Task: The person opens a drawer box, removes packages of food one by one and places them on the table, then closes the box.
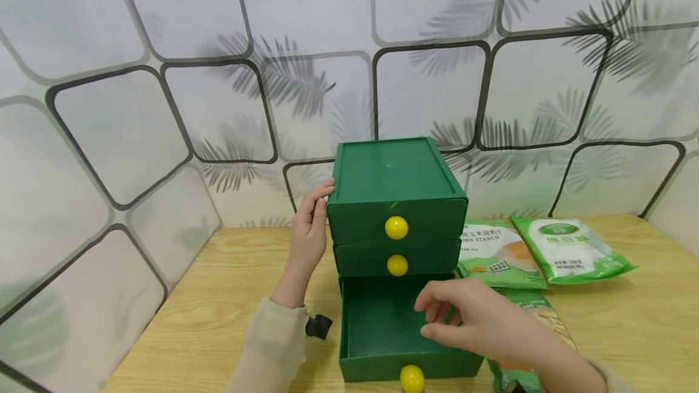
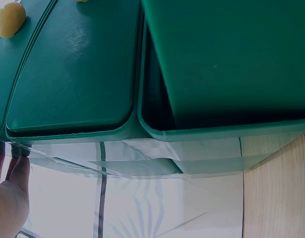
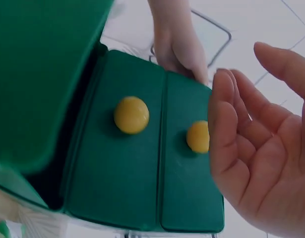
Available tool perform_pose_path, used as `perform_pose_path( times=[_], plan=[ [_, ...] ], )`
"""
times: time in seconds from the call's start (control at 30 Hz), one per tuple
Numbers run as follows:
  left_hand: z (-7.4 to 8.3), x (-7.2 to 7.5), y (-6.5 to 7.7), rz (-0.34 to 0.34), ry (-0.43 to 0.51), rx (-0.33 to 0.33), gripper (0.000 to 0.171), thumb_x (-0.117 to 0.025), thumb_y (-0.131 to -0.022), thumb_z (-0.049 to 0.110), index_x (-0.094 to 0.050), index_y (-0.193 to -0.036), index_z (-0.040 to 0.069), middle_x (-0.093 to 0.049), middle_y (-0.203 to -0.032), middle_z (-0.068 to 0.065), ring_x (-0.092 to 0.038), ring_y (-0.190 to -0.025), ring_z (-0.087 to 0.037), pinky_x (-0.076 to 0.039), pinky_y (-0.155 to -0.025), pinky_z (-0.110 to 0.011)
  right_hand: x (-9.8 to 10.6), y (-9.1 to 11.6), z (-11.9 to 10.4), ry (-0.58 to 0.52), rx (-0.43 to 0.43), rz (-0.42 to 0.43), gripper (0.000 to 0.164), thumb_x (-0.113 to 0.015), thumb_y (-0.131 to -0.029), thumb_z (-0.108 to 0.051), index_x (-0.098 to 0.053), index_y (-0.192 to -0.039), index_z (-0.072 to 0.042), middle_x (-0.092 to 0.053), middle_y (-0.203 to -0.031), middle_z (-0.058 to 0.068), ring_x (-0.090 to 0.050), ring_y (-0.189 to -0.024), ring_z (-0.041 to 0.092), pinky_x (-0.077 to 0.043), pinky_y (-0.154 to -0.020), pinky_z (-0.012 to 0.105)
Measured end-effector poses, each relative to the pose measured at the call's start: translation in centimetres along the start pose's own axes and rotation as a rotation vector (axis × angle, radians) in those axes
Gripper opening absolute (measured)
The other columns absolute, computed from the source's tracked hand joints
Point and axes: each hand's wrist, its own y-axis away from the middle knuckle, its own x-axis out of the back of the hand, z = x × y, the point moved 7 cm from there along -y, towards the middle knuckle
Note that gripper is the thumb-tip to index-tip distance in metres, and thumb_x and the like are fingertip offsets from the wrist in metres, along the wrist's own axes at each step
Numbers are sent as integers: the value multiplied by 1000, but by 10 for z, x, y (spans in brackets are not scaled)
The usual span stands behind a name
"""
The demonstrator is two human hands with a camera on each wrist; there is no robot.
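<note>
A green drawer unit [image 1: 390, 168] stands on the table, with three drawers stacked one above another. Yellow round knobs mark the top drawer [image 1: 360, 223], the middle drawer [image 1: 360, 259] and the bottom drawer [image 1: 377, 326]. The lowest is pulled out and its visible inside is bare; the upper two are closed. My left hand [image 1: 310, 232] rests against the unit's upper left side, fingertips touching it, as the left wrist view also shows. Over the right part of the pulled-out drawer hovers my right hand [image 1: 475, 314], fingers loosely bent, holding nothing; its palm [image 3: 266, 163] shows in the right wrist view.
To the right of the unit lie a corn starch packet [image 1: 499, 253] and a green-and-white packet [image 1: 579, 250]. A third green packet [image 1: 546, 320] is partly hidden behind my right forearm. Patterned wall covering [image 1: 327, 96] rises behind the wooden table [image 1: 644, 320].
</note>
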Motion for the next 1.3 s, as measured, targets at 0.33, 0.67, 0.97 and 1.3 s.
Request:
perform_pose_path(
  times=[0.33, 0.67, 0.97, 1.3],
  plan=[
    [0, 0, 0, 4, 4, -2, 26, -33, -96, 2, -51, -114, -4, -46, -127, -15, -38, -120, -20, -32, -97, -34, -34, -5, 1, 25, -19, -202, 14, -61, -85, -20, -61, -98, -14, -56, -77, -19, -53, -66, -3, -47, -58, 18],
    [1, -1, 0, 1, 7, -4, 26, -33, -95, 0, -51, -113, -5, -45, -127, -17, -38, -120, -22, -32, -98, -36, -64, 0, 12, 221, -100, -437, 12, -58, -85, -30, -60, -96, -24, -48, -63, -21, -45, -53, -4, -42, -50, 15],
    [1, 0, 1, 1, 7, 7, 26, -33, -96, 1, -51, -113, -5, -45, -127, -17, -38, -120, -22, -32, -98, -35, -80, 1, 32, 268, -146, -508, 11, -57, -84, -37, -57, -92, -29, -49, -67, -21, -48, -54, -3, -42, -51, 17],
    [1, 0, 0, 1, -2, 3, 26, -33, -96, 1, -51, -114, -5, -45, -128, -16, -38, -120, -21, -32, -97, -36, -81, 0, 40, 328, -194, -482, 8, -59, -84, -35, -56, -86, -27, -47, -62, -17, -44, -51, 0, -41, -48, 19]
  ],
)
